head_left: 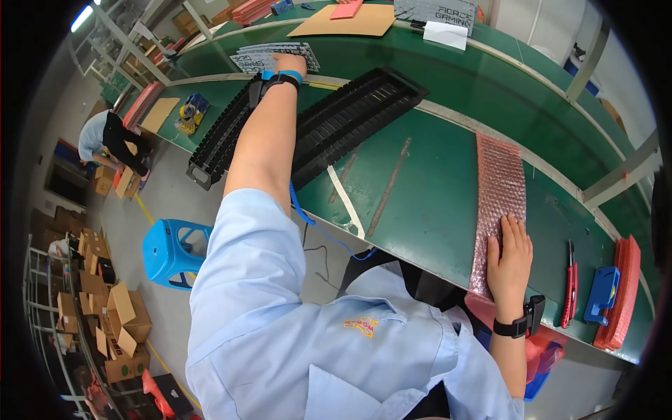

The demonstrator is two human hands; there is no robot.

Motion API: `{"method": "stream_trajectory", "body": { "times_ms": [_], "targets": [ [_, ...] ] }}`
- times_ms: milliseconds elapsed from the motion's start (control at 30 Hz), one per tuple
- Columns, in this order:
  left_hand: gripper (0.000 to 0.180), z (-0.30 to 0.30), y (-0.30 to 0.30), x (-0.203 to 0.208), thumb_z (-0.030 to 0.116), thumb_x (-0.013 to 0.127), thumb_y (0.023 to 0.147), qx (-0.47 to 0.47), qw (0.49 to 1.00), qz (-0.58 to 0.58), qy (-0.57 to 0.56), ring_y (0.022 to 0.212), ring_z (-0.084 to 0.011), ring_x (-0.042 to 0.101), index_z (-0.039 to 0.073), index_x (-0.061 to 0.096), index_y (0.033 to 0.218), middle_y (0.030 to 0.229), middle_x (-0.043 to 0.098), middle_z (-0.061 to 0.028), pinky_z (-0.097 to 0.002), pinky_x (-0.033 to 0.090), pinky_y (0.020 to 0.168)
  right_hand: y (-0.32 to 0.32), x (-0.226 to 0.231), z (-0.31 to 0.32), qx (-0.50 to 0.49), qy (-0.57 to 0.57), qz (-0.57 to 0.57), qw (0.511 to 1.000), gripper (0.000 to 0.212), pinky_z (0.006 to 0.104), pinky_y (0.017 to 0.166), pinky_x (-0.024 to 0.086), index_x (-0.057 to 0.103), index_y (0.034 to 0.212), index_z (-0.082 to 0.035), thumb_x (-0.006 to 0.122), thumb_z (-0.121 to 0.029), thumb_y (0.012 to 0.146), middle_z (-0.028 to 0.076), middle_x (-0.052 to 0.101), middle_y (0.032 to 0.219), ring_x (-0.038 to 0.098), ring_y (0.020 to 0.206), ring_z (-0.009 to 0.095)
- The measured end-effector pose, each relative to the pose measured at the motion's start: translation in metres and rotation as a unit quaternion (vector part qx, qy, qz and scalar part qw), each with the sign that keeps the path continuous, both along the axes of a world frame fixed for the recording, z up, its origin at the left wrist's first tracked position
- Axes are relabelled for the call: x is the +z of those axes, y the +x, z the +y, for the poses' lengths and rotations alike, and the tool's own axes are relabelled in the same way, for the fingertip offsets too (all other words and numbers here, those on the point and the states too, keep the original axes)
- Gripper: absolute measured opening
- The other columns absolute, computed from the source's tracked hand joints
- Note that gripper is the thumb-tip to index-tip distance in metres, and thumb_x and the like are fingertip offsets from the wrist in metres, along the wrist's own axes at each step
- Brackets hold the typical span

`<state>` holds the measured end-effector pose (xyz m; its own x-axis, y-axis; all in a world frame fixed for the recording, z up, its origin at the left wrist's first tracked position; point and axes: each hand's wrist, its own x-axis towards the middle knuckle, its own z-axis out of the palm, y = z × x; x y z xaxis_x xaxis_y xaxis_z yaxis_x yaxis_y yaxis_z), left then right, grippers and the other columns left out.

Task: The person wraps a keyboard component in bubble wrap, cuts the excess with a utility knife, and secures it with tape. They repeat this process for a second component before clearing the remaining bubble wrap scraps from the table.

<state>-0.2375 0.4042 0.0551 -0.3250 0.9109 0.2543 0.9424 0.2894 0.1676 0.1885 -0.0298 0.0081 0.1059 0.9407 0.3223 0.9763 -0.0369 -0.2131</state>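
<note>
My left hand [290, 64] reaches far forward to a fanned stack of grey printed panels [253, 60] on the green line. Its fingers look curled over the panels' edge, though their tips are hidden. Below that arm lie two long black slotted racks [350, 115], one partly covered by the forearm. My right hand [511, 259] rests flat, fingers stretched, on the near part of a long strip of pink bubble wrap [500, 182]. That strip runs across the green worktop [427, 189] and hangs past its near edge.
Right of the wrap lie a red utility knife [571, 283], a blue tape dispenser [602, 295] and folded pink bubble wrap [621, 294]. A tape dispenser [192, 113] sits at far left. Beside the bench are a blue stool [171, 252], cardboard boxes [126, 318] and another person [115, 136] bending.
</note>
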Motion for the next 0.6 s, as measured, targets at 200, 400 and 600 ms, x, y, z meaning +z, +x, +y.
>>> {"method": "stream_trajectory", "body": {
  "times_ms": [200, 400, 600],
  "targets": [
    [0.06, 0.064, -0.068, -0.011, 0.033, 0.065, 0.081, 0.065, 0.997, -0.025, -0.014, 0.102, -0.039, 0.06, -0.001, 0.047, 0.127, 0.116, 0.061, -0.0219, -0.0459, 0.047, 0.089, -0.004, 0.002, 0.001, 0.008, 0.001, 0.001, 1.0, 0.041, 0.046, 0.107, 0.028, 0.052, 0.125, -0.002, 0.053, -0.022, 0.09, 0.013, 0.049, 0.134, 0.041, 0.127, 0.033],
    [0.028, 0.029, -0.06, -0.008, 0.024, 0.067, 0.078, -0.056, 0.997, 0.01, 0.044, 0.095, -0.0338, 0.063, 0.003, 0.068, 0.096, 0.104, 0.065, -0.0163, -0.0429, 0.049, 0.084, 0.002, -0.002, 0.001, -0.019, -0.008, -0.005, 1.0, 0.041, 0.0438, 0.107, 0.028, 0.051, 0.127, -0.002, 0.052, -0.021, 0.091, 0.014, 0.048, 0.135, 0.041, 0.128, 0.032],
    [0.023, -0.039, -0.08, 0.053, 0.024, 0.06, 0.08, -0.106, 0.938, 0.294, -0.151, 0.095, -0.0292, 0.065, 0.004, 0.071, 0.085, 0.103, 0.066, -0.0174, -0.0378, 0.052, 0.08, -0.002, 0.003, -0.002, 0.008, 0.011, 0.013, 1.0, 0.041, 0.0439, 0.107, 0.028, 0.052, 0.126, -0.002, 0.053, -0.022, 0.09, 0.013, 0.049, 0.135, 0.041, 0.128, 0.032]
  ]
}}
